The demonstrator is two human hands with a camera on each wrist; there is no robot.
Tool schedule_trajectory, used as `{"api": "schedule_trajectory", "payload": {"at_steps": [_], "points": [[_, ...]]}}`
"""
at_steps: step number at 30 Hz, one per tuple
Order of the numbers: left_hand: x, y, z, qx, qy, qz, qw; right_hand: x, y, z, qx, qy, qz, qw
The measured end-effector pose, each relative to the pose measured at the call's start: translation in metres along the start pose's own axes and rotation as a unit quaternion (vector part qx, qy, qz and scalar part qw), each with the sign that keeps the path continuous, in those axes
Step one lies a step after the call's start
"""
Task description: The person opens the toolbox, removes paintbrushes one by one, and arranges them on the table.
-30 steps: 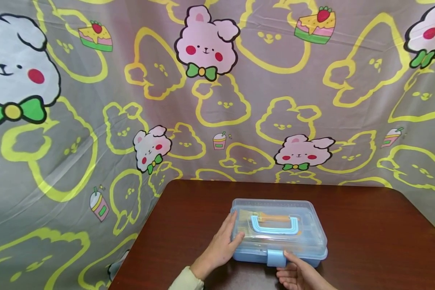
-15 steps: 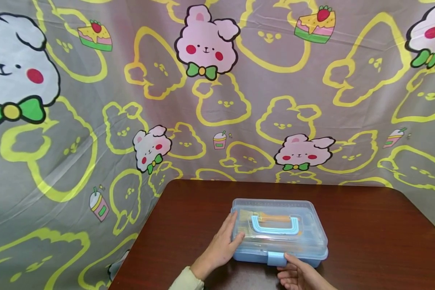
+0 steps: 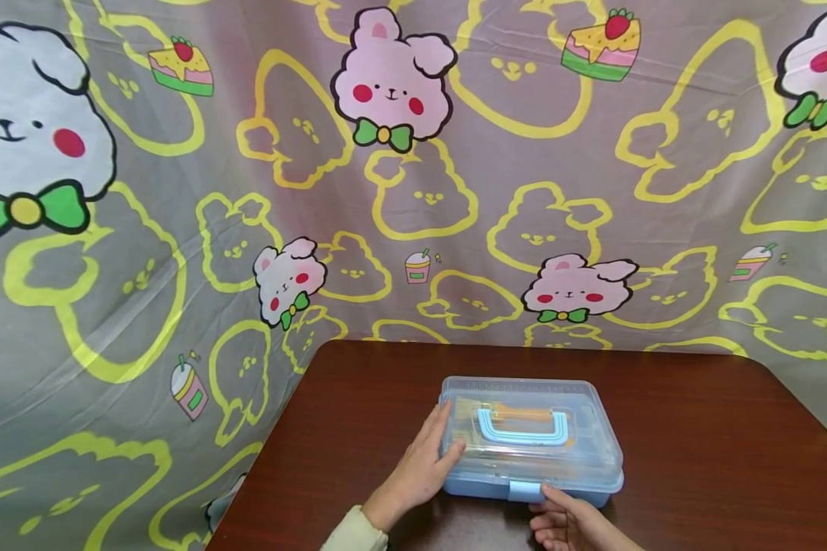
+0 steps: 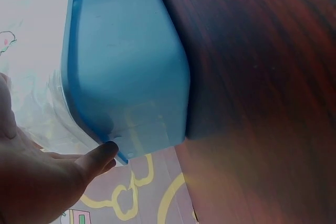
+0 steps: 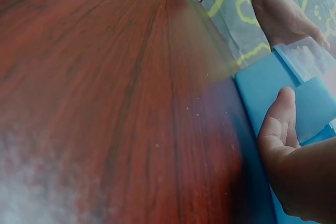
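Observation:
A pale blue plastic box (image 3: 482, 487) with a clear lid stands on the table, its light blue carry handle (image 3: 524, 439) lying flat on top. Through the lid a brush with an orange handle (image 3: 524, 414) shows, among other things hard to make out. The left hand (image 3: 416, 459) rests on the box's left side, fingers stretched along it and thumb over the lid's edge. At the front, the right hand (image 3: 572, 518) holds the right edge of the blue latch (image 3: 525, 491) with its thumb, the other fingers curled below. Those fingertips are partly hidden.
The dark brown wooden table (image 3: 717, 459) extends on both sides of the box. A grey cloth (image 3: 413, 184) printed with rabbits, cakes and cups hangs behind the table and along its left side.
The latch looks shorter from above and its lower edge is nearer the box front. The right thumb has shifted slightly with it. The left hand stays put.

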State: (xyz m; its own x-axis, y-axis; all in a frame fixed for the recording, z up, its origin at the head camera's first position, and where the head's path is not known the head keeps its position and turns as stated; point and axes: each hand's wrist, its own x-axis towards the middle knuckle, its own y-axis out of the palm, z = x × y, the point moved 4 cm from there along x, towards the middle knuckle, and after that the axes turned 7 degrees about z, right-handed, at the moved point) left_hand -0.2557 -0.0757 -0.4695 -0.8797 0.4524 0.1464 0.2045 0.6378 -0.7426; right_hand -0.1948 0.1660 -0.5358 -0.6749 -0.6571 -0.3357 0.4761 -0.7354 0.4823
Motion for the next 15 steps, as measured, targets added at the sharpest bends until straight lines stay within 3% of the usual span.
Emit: {"api": "schedule_trajectory", "payload": {"at_steps": [5, 15], "points": [[-0.0005, -0.0002, 0.0000, 0.005, 0.005, -0.003, 1.0000, -0.0021, -0.0020, -0.0008, 0.022, 0.012, -0.024, 0.999], [-0.0009, 0.0005, -0.0001, 0.002, -0.003, 0.001, 1.0000, -0.0037, 0.0003, 0.0006, 0.027, 0.009, 0.001, 1.000]]}}
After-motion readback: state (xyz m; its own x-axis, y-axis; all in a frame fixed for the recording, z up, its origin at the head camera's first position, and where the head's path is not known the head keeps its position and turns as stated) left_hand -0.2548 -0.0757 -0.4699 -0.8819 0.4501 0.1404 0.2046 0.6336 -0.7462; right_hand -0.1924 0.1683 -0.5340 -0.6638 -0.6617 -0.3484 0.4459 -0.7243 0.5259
